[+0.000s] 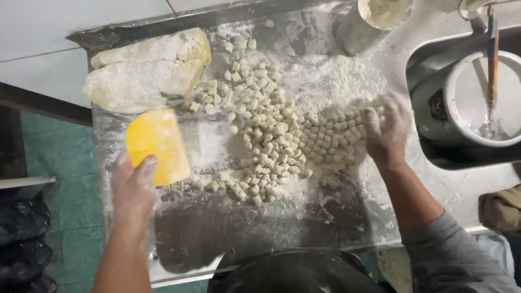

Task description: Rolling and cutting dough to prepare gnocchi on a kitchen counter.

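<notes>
Head view: left fingers [142,168] pinch yellow scraper [157,145]; right fingers [380,116], seemingly spread, rest on dough pieces [266,135]

**Floured Steel Counter, Crowded With Dough**

A stainless steel counter [217,228] filled the middle of the frame, its lower part bare and smeared with flour. A large dough mass [146,70] lay at the upper left. Small cut dough pieces [260,130] spread across the centre, some in neat rows toward the right. Loose flour [336,81] was heaped at the upper centre right. A metal cup of flour [380,16] stood at the top edge.
</notes>
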